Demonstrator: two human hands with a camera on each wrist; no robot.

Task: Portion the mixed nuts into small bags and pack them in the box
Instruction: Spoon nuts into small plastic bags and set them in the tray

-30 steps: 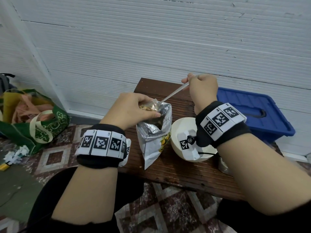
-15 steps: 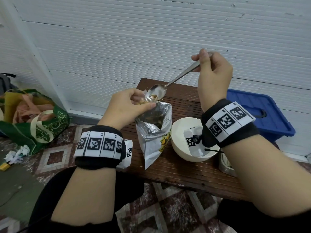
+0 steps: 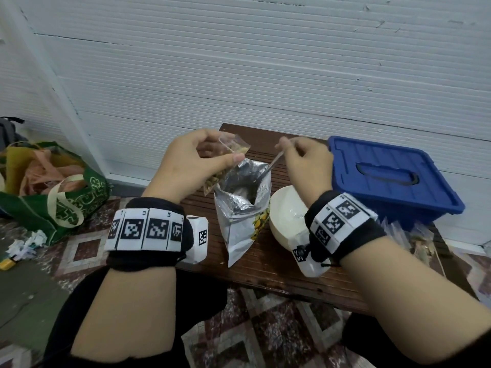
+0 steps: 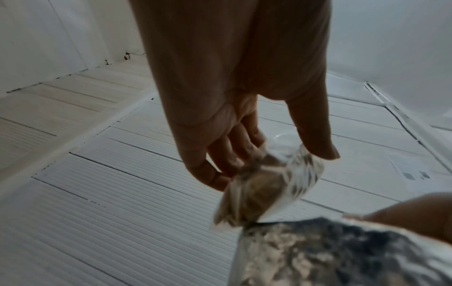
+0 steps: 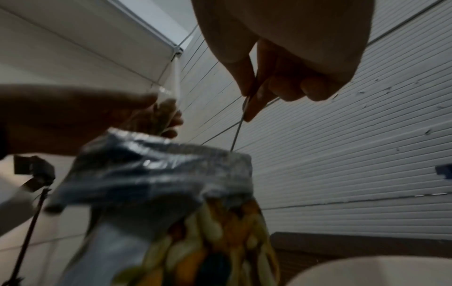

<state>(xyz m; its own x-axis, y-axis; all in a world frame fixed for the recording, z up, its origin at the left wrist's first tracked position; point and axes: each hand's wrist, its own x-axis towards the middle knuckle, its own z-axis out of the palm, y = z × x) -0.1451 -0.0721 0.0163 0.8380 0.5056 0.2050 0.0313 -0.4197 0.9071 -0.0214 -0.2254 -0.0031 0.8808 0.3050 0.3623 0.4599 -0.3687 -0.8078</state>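
The left hand (image 3: pixel 196 158) pinches a small clear bag (image 3: pixel 225 166) by its mouth between thumb and fingers; its grip is closed on the plastic, and the bag hangs just above and left of the open foil pouch (image 3: pixel 239 205), with nuts showing in its lower part. The right hand (image 3: pixel 305 163) has a closed grip on a spoon (image 3: pixel 273 163) by the handle, the bowl end down inside the pouch mouth and hidden there.

Judging from this, the work is mid-portioning: this bag is part filled and unsealed, and the spoon looks set for another scoop. On the tabletop (image 3: pixel 265 264), a white bowl (image 3: pixel 287 219) stands just right of the pouch. At the right edge lie several small clear bags (image 3: pixel 414 235), some apparently holding nuts, so a few portions seem done. The blue box (image 3: pixel 393 176) behind them has its lid on; packing seems still to come.
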